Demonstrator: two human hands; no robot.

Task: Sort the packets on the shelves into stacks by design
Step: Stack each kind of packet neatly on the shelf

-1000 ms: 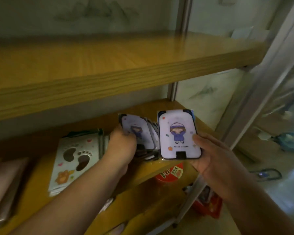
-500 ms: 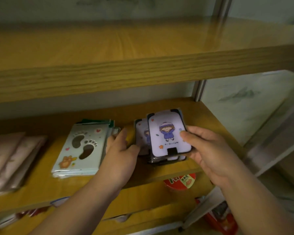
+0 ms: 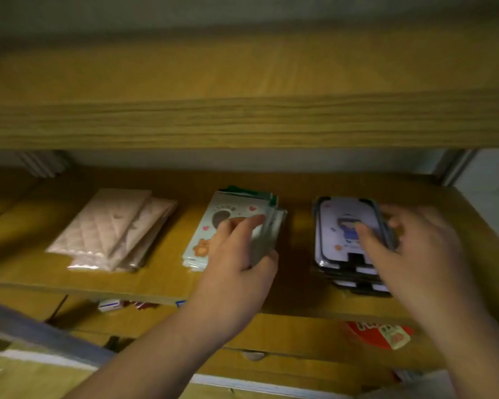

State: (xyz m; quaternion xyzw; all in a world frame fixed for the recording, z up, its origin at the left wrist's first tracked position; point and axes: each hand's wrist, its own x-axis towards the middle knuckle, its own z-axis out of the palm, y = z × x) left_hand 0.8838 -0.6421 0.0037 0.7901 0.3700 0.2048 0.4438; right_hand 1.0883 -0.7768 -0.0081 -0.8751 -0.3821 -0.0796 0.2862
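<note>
While flat, the purple packets (image 3: 346,226) run front-to-back.

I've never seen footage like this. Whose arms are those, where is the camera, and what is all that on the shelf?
There is no machine here: these are a person's two bare arms, filmed by a wide-angle camera worn on the head and looking down and forward. That is why the arms reach in from the bottom of the picture.

On the wooden shelf lie three piles of packets. At the left is a pink quilted pile. In the middle is a footprint pile, and the left hand grips its right edge. At the right is a cartoon-girl pile; the right hand lies on it, its thumb on the top packet. The picture is blurred, so finer detail is hard to read.
</note>
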